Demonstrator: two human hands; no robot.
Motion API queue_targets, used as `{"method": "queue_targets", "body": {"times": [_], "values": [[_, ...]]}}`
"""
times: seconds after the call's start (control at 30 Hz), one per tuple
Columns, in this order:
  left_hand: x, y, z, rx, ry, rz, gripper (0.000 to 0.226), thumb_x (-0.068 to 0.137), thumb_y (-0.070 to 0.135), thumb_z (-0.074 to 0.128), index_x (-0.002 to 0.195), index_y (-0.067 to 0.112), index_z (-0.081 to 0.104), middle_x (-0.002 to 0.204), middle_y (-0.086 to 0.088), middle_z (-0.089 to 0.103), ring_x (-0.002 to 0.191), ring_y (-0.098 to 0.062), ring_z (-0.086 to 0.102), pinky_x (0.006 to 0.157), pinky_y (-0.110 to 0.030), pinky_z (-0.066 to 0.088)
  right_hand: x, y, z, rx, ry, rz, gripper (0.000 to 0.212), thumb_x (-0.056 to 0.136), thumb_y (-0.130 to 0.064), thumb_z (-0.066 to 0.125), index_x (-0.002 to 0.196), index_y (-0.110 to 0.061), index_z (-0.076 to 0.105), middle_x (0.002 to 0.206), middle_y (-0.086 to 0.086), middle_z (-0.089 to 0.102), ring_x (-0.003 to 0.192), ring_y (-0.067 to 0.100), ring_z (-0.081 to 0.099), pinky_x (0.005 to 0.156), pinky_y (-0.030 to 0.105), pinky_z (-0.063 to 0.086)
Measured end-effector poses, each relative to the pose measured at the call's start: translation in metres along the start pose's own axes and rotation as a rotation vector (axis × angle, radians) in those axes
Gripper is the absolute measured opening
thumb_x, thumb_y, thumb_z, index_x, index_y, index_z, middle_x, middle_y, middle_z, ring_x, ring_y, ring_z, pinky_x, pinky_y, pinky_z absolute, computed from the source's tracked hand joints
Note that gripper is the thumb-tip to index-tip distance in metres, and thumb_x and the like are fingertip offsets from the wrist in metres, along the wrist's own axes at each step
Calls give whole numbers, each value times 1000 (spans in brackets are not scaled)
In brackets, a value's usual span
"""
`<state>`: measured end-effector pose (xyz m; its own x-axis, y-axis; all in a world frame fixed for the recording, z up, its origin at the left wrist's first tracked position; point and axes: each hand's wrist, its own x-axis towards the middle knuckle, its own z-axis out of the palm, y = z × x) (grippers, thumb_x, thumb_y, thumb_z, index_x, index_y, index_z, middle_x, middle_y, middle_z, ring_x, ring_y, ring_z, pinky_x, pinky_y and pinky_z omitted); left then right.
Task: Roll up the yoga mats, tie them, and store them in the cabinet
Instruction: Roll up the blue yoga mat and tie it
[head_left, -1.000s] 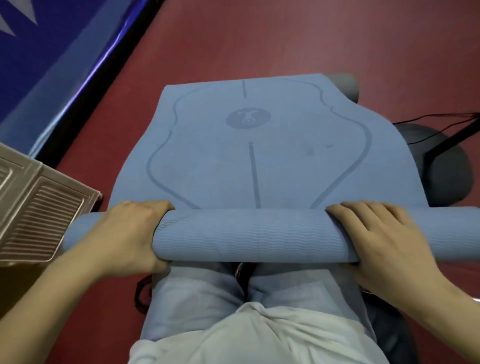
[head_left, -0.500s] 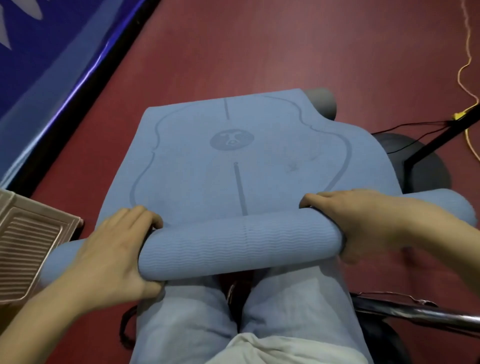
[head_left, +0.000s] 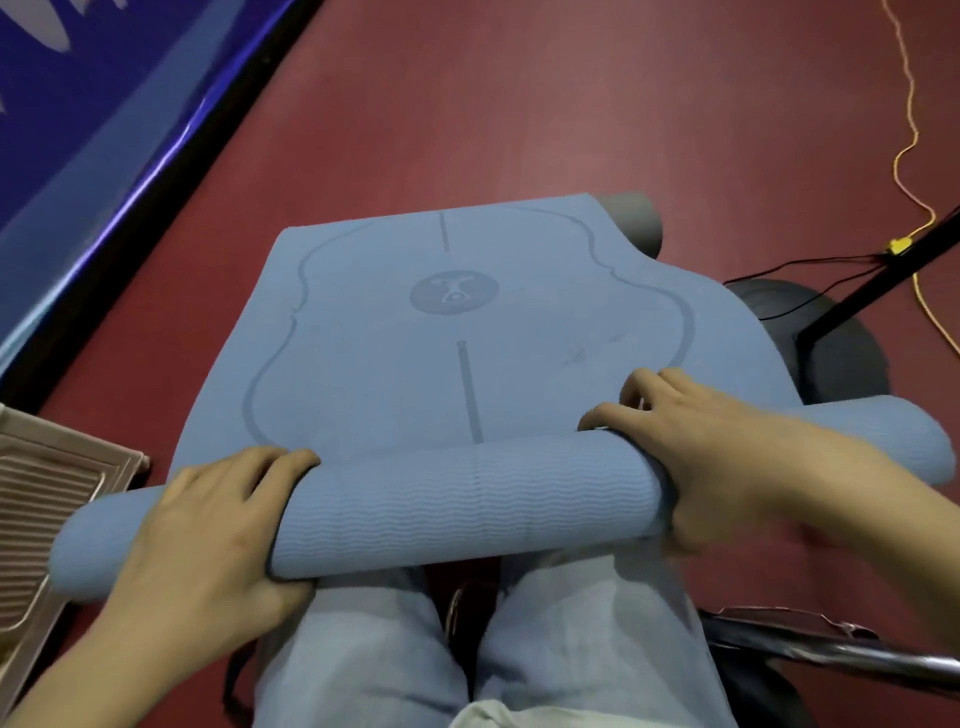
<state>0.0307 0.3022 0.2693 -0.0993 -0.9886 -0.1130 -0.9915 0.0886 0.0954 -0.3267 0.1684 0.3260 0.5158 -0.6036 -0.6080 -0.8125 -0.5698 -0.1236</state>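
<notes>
The grey roll (head_left: 631, 218) lies mostly hidden behind the blue yoga mat (head_left: 467, 332); the ribbed panel (head_left: 47, 499) (beige) is cut off at left.

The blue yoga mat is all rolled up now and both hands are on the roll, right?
Not quite. Both hands are on the roll, the left hand and the right hand, but the blue yoga mat is only partly rolled. The head view shows a long flat stretch, with a round logo printed on it, still spread out beyond the roll.
</notes>
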Motion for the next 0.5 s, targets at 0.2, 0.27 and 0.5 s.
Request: {"method": "queue_targets", "body": {"times": [0.2, 0.27, 0.5], "values": [[28, -12, -18, -3, -218, 9, 94, 34, 62, 74, 123, 40, 52, 105, 22, 61, 85, -13, 66, 74, -34, 45, -10, -35, 35, -168, 481, 20, 79, 50, -27, 64, 127, -16, 50, 104, 3, 47, 90, 29, 49, 82, 44, 44], [37, -13, -24, -19, -305, -2, 94, 37, 67, 72, 124, 49, 43, 107, 26, 57, 90, -9, 62, 80, -34, 50, -3, -39, 45, -200, 532, 55, 81, 50, -22, 68, 129, -11, 52, 103, 6, 51, 91, 34, 53, 89, 48, 44], [43, -10, -32, -38, -368, -34, 88, 37, 68, 69, 118, 51, 38, 103, 28, 54, 89, -4, 56, 80, -30, 49, 12, -36, 49, -179, 556, 101, 86, 44, -26, 81, 125, -12, 57, 107, 6, 57, 95, 35, 57, 92, 48, 44]]}}
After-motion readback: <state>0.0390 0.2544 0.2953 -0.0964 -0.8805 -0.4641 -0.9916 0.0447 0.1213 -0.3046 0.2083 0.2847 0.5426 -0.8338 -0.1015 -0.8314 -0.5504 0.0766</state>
